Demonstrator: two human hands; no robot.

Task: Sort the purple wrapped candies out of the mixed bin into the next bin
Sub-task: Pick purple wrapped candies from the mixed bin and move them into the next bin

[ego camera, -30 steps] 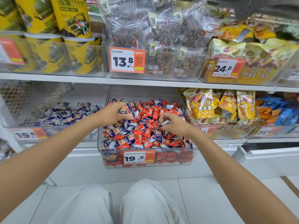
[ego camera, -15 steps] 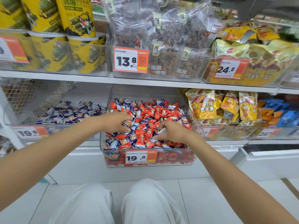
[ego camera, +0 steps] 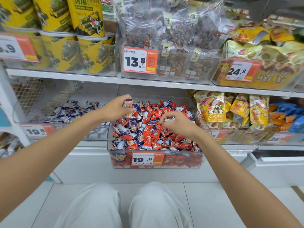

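Head view: the left hand [ego camera: 115, 108] hovers over the back left corner of the mixed bin [ego camera: 109, 145], its fingers [ego camera: 122, 97] curled round a purple wrapped candy [ego camera: 127, 102]. The right hand [ego camera: 178, 123] is over the mixed bin's right side, pinching a second candy [ego camera: 169, 119]. Just left of the mixed bin, the next bin [ego camera: 21, 119] holds purple candies [ego camera: 69, 111].

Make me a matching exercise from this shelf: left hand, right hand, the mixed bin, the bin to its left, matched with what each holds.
1 left hand
2 right hand
3 mixed bin
4 left bin

A only purple candies
B red and purple candies
C candy pinched above bin's right side
D purple candy gripped at bin's back-left

Pairs: 1-D, 2-C, 3-B, 4-A
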